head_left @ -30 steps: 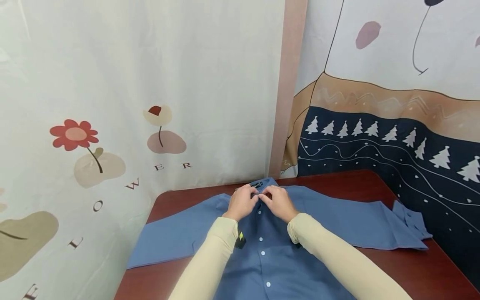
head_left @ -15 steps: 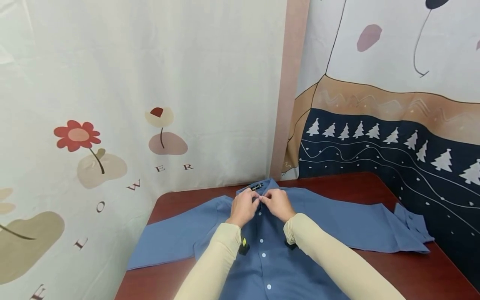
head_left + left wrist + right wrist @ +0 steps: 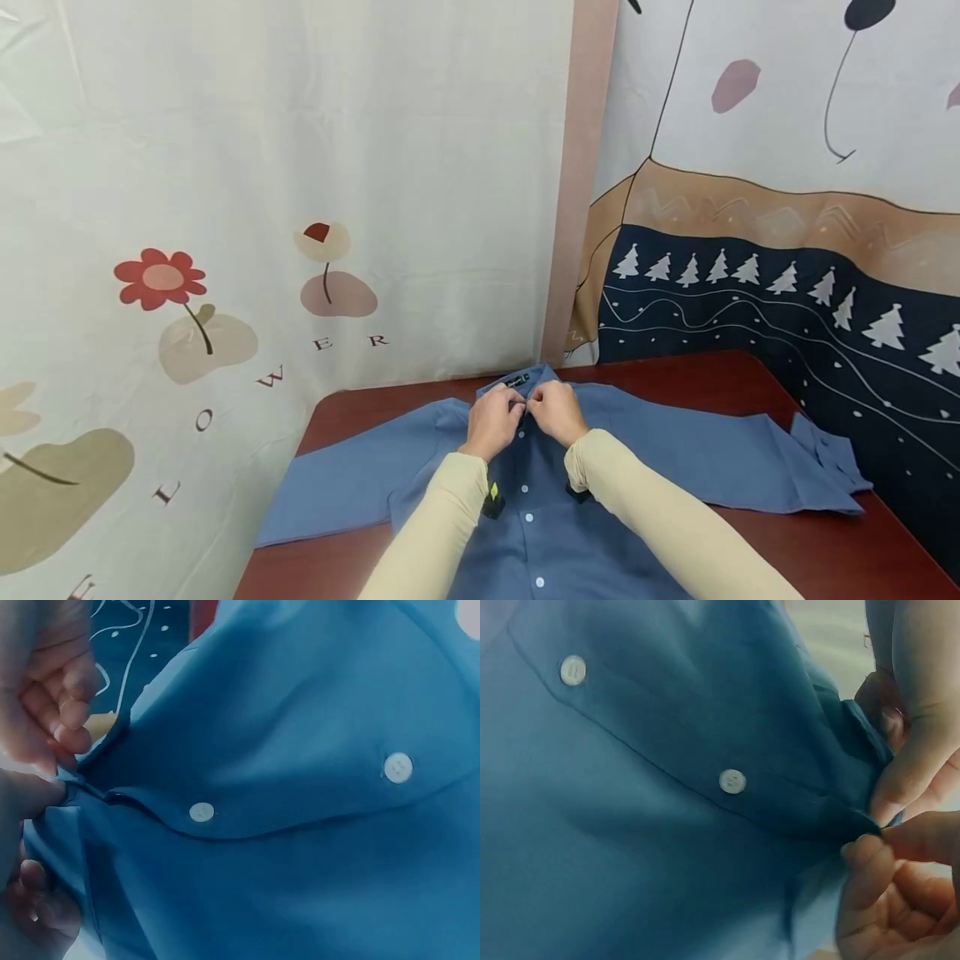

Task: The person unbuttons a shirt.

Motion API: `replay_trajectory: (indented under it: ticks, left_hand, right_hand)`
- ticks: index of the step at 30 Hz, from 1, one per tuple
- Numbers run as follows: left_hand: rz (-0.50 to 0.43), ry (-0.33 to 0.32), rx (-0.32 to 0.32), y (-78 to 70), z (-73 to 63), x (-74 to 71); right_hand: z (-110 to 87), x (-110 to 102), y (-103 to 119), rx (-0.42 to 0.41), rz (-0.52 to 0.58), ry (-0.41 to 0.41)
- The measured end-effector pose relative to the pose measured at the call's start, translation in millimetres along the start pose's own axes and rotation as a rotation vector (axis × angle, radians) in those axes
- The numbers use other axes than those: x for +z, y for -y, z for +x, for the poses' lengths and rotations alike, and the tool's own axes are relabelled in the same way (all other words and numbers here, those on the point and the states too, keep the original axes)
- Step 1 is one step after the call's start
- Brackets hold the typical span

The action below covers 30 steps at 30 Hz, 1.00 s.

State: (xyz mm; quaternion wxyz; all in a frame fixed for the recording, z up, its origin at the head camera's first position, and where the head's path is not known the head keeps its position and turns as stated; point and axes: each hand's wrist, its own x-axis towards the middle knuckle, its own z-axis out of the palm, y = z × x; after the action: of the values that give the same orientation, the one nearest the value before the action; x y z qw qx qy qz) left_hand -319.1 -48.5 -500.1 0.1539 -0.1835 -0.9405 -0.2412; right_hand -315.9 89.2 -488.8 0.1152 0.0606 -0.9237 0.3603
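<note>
Across the dark red counter (image 3: 315,575) lies a blue shirt (image 3: 577,542), front up, sleeves spread, and a person works just below its collar (image 3: 545,377). From the head view, the left hand (image 3: 491,421) and right hand (image 3: 557,412) almost meet there, fingers pinching the cloth. Within the last second the right fingers have drawn in under their knuckles, where they were stretched toward the left; the grip looks firmer to me, so I judge the work at the neck is at a fiddly point and unfinished

From the left wrist, the bent fingers of both hands gather at the placket's edge, beyond a white button (image 3: 202,812); what is between the fingertips is hidden

From the right wrist, the right thumb and forefinger nip the edge, the left thumb pressing beside them, with another view of a button (image 3: 733,781) near
</note>
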Motion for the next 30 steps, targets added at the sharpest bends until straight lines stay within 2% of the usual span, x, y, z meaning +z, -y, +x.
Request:
replay_trajectory:
  ticks: [5, 11, 14, 18, 25, 30]
  left_hand:
    - [-0.180, -0.014, -0.079, 2.2, 1.0, -1.6]
    - [-0.403, -0.022, -0.160, 7.4, 4.1, -5.0]
    - [-0.433, -0.016, -0.195, 10.6, 4.7, -6.5]
    - [-0.440, -0.014, -0.218, 13.6, 4.7, -6.8]
    - [-0.484, -0.046, -0.231, 13.7, 4.7, -8.8]
    - [-0.493, -0.039, -0.226, 12.7, 1.7, -11.3]
  right_hand:
    - [-1.2, 4.4, -7.8, 0.016, 0.159, -0.026]
    - [-0.8, 2.6, -22.4, 0.103, 0.394, -0.026]
    - [-2.0, -2.3, -24.6, 0.132, 0.435, -0.009]
    - [-3.2, -3.9, -25.2, 0.155, 0.433, -0.007]
    - [-2.8, 0.8, -35.4, 0.210, 0.461, -0.040]
    - [-6.3, 4.4, -42.8, 0.274, 0.472, -0.026]
